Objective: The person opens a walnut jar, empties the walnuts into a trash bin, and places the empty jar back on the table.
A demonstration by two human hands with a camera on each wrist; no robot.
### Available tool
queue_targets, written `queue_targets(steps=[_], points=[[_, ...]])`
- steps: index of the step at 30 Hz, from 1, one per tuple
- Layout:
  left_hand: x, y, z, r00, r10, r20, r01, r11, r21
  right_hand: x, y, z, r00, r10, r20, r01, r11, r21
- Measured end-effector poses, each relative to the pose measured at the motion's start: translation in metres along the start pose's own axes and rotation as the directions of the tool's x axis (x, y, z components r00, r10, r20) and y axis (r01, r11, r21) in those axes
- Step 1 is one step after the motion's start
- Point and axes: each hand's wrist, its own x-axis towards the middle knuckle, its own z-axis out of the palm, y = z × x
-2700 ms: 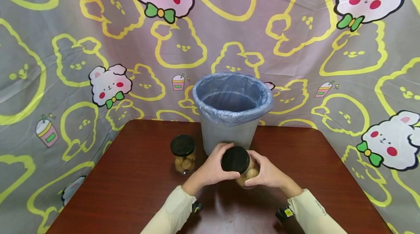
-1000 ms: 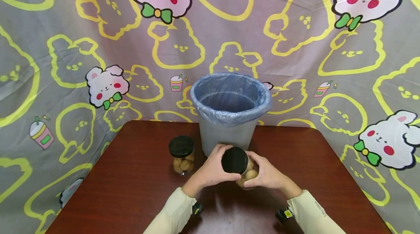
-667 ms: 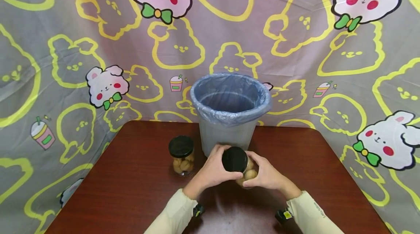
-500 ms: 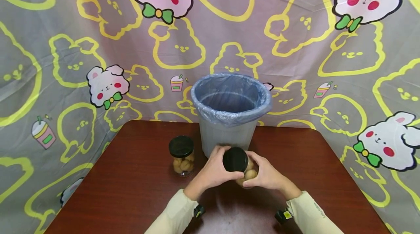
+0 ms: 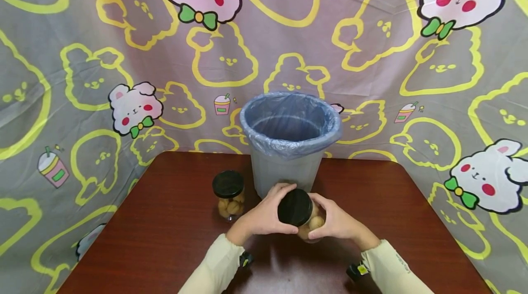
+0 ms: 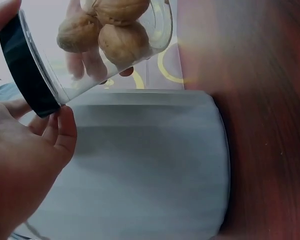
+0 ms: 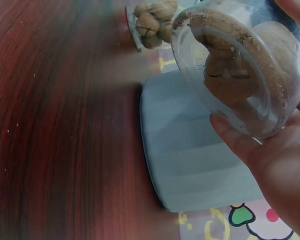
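Compared with half a second ago, the tilted, black-lidded jar of walnuts (image 5: pixel 305 216) sits slightly lower in the head view, and the left hand (image 5: pixel 266 214) has dropped with it, fingers and thumb curled round the black lid (image 5: pixel 294 207); the right hand (image 5: pixel 340 220) grips the clear body. The second walnut jar (image 5: pixel 228 195) and the bag-lined grey bin (image 5: pixel 284 168) have stayed put. The held jar is off the tabletop (image 5: pixel 156 239), just before the bin's wall; wood stretches rightward from the right hand to the table's edge.
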Motion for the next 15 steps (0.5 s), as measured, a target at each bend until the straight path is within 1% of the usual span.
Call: queue_targets(steps=[5,12,15], points=[[-0.001,0.0,0.001,0.999,-0.036,-0.035,0.036,0.999,0.016,0.002,-0.007,0.001,1.0,-0.008,-0.001,0.008,1.0,-0.017],[-0.001,0.002,0.004,0.991,-0.065,-0.116,0.067,0.998,0.012,0.009,-0.038,0.002,0.999,-0.002,-0.046,-0.001,0.997,-0.072],[-0.002,0.004,0.005,0.986,-0.087,-0.143,0.089,0.996,0.009,0.01,-0.042,0.003,0.998,-0.005,-0.069,-0.003,0.994,-0.109]])
